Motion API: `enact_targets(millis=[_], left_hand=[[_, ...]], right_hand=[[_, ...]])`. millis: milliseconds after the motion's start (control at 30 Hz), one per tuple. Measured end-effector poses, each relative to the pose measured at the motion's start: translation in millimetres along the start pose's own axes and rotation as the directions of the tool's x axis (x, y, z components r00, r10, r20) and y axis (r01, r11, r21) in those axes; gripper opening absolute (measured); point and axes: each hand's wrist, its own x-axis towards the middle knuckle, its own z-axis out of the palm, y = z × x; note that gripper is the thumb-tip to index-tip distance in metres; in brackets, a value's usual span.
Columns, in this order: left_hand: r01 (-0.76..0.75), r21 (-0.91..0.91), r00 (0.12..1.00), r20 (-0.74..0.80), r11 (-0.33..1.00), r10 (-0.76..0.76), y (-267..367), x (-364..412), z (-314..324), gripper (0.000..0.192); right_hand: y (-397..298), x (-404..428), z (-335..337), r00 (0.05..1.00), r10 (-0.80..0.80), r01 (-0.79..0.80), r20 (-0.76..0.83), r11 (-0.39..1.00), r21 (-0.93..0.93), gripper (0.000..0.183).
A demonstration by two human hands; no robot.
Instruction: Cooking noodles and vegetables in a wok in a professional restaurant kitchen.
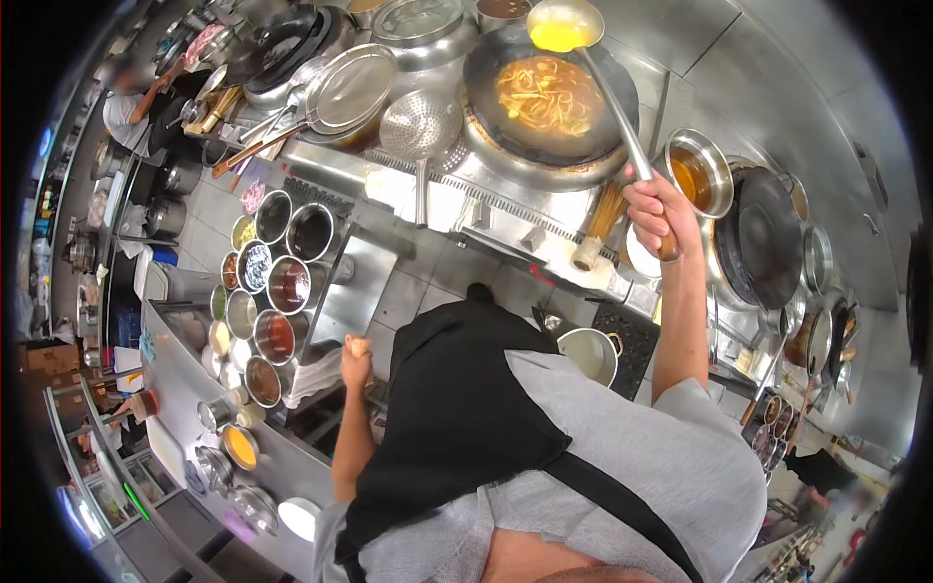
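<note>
My right hand (660, 215) grips the wooden end of a metal ladle (565, 28), whose bowl holds yellow liquid, like beaten egg, over the far edge of a wok (623, 95). Inside the wok, thick noodles (550, 95) lie in brown sauce. Near my right wrist stands a steel pot of amber liquid (692, 178), and a bamboo wok brush (601, 218) is left of that hand. My left hand (356, 361) is closed in a fist beside the steel containers of sauces (277, 337) and a white cloth (313, 382); whether it holds anything small cannot be told.
A perforated skimmer (420, 124) and wire strainers (350, 91) rest left of the wok. Another dark wok (762, 237) stands at the right. A large white pot (589, 355) is low beside me. On the left counter sits a bowl of orange-yellow liquid (240, 446). A co-worker (131, 116) stands at upper left.
</note>
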Motion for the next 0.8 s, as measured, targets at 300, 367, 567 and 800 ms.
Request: enact_targets(millis=[300, 367, 567, 800], left_hand=[[0.069, 0.135, 0.988, 0.131, 0.988, -0.087, 11.8, 48.4, -6.5, 0.053], [0.052, 0.190, 0.989, 0.123, 0.980, -0.076, 30.1, 65.4, -1.7, 0.054], [-0.092, 0.015, 0.944, 0.319, 0.996, 0.083, 67.0, 105.2, 30.2, 0.053], [-0.152, 0.066, 0.930, 0.348, 0.986, 0.120, 76.9, 114.4, 55.1, 0.052]], right_hand=[[-15.4, 69.0, -31.7, 0.996, -0.062, 0.055, 0.061, 0.993, 0.106, 0.012], [-26.8, 71.8, -30.3, 0.995, -0.093, 0.088, 0.046, 0.991, 0.105, 0.012], [-60.2, 58.2, -18.1, 0.975, -0.210, 0.201, -0.072, 0.973, -0.111, 0.013], [-62.5, 5.5, -2.7, 0.952, -0.253, 0.214, -0.172, 0.952, -0.217, 0.013]])
